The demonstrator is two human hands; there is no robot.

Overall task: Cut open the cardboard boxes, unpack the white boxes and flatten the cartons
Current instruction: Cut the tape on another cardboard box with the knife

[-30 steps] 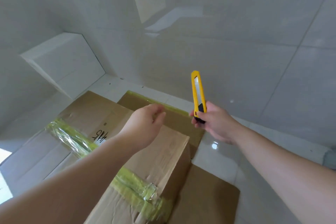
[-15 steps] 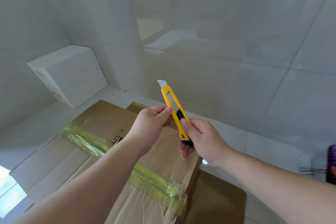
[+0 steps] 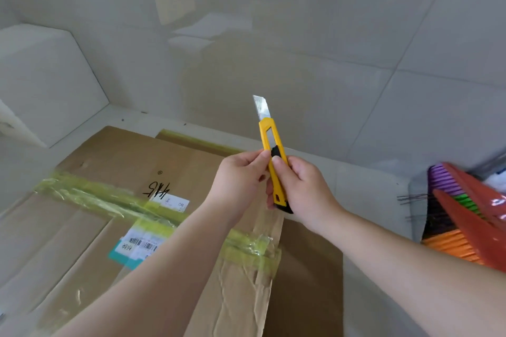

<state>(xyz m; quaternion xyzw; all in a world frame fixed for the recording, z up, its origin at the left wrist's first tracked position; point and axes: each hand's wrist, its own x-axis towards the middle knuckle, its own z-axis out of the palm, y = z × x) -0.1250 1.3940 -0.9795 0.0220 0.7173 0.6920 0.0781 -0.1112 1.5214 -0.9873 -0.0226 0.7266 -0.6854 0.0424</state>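
Right now the right hand (image 3: 302,189) is gripping a yellow utility knife (image 3: 273,161) around its lower handle, fingers curled about it and the thumb lying along the black slider, while the knife is standing nearly upright with its blade (image 3: 261,107) sticking out of the top end. The left hand (image 3: 239,182) is pinching the side of the knife's yellow body just beside the slider, thumb and fingertips touching the handle, so both hands are meeting on the tool above the cardboard.

Below the hands a sealed cardboard box (image 3: 115,227) is sitting on the floor, filling the lower left of the view. A strip of yellowish clear tape (image 3: 109,201) is running across its top (wrinkled and shiny), and a second taped seam is going down the near face. Black handwriting and a white shipping label (image 3: 142,245) with a barcode and a teal edge are showing on the lid. A flat piece of cardboard (image 3: 309,276) is lying under and beside the box on the right.

A white box (image 3: 46,82) is standing against the wall at the far left. At the right edge a bundle of colourful brooms (image 3: 460,216) is leaning, somewhat blurred.
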